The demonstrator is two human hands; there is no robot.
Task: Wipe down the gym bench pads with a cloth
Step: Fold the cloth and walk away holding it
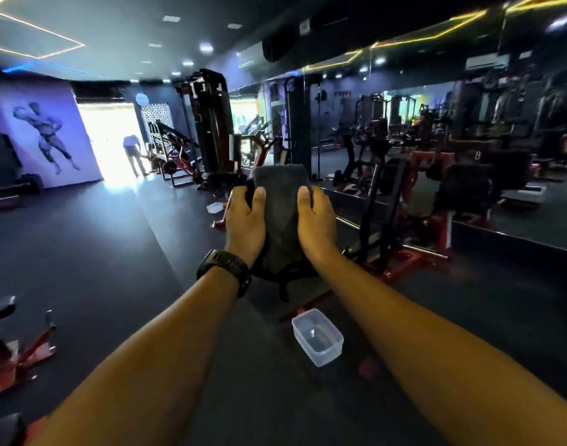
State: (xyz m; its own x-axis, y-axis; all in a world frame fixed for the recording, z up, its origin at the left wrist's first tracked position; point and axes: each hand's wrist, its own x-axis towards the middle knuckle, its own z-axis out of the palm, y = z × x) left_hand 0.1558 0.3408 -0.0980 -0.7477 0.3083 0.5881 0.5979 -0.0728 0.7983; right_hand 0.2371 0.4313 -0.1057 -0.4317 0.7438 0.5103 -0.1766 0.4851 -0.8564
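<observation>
Forearms (166,333) reach mid-frame; left grip (245,223) and right grip (317,220) both pinch the cloth (282,201). Likely spreading it over the bench pad (283,273) to wipe.

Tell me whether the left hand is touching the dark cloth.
Touching. The head view shows the left hand gripping the cloth: its thumb lies on the cloth's front face and its fingers curl round the left edge.
</observation>
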